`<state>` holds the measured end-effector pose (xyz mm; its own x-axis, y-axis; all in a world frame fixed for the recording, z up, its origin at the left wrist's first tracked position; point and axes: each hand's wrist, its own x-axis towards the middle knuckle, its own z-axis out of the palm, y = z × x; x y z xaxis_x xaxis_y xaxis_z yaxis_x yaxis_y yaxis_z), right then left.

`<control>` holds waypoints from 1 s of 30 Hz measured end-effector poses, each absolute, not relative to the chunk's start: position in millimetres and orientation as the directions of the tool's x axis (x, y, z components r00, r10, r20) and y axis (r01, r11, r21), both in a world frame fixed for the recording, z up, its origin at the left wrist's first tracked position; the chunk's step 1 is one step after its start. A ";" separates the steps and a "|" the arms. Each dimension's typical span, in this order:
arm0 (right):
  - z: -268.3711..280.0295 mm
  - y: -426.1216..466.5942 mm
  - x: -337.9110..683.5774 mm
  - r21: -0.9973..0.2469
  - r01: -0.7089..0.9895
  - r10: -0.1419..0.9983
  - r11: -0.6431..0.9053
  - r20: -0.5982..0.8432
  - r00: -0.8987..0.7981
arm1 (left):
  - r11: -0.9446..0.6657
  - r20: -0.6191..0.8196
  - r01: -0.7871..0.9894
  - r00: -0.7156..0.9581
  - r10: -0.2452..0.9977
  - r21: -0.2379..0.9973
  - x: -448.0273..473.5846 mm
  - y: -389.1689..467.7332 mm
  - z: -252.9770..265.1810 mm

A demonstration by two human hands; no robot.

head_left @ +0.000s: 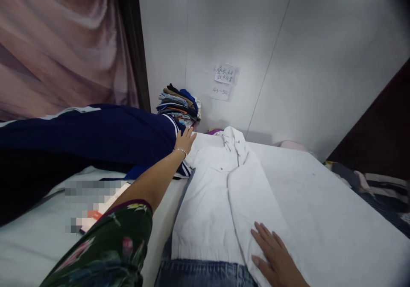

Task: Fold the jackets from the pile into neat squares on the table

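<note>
A white jacket (209, 206) with a collar and a chest pocket lies spread out in front of me, its right side folded over toward the middle. Under its lower hem shows blue denim (201, 274). My left hand (185, 141), a bracelet at the wrist, rests with fingers apart at the jacket's left shoulder, beside a navy garment with white stripes. My right hand (272, 253) lies flat with fingers spread on the folded-over part near the hem. Neither hand grips anything that I can see.
The white table (307, 193) stretches to the right. A stack of folded clothes (179, 103) stands at the wall. Navy garments (128, 129) are heaped on the left. More clothes (378, 188) lie beyond the right edge. Paper notes (224, 74) hang on the wall.
</note>
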<state>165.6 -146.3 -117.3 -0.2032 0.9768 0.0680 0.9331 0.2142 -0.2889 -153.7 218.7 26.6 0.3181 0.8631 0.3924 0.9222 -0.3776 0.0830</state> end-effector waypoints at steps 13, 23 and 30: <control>-116.9 -152.3 164.0 -0.174 0.951 0.960 0.255 0.161 -0.228 | 0.101 0.239 0.902 -0.217 0.946 0.419 -168.5 253.5 67.1; -114.1 -154.2 163.1 -0.163 0.952 0.960 0.259 0.153 -0.235 | -0.461 0.168 0.853 0.431 0.886 0.244 -118.1 174.4 -5.8; -106.8 -156.7 160.5 -0.213 0.950 0.973 0.227 0.101 -0.210 | -0.301 -0.017 0.922 0.314 0.949 0.245 -120.6 183.3 -49.5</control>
<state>160.5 -156.7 -106.8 -0.2097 0.9726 0.1005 0.9502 0.2270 -0.2135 -120.6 183.3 -49.5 0.3144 0.9491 -0.0173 0.9216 -0.3009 0.2452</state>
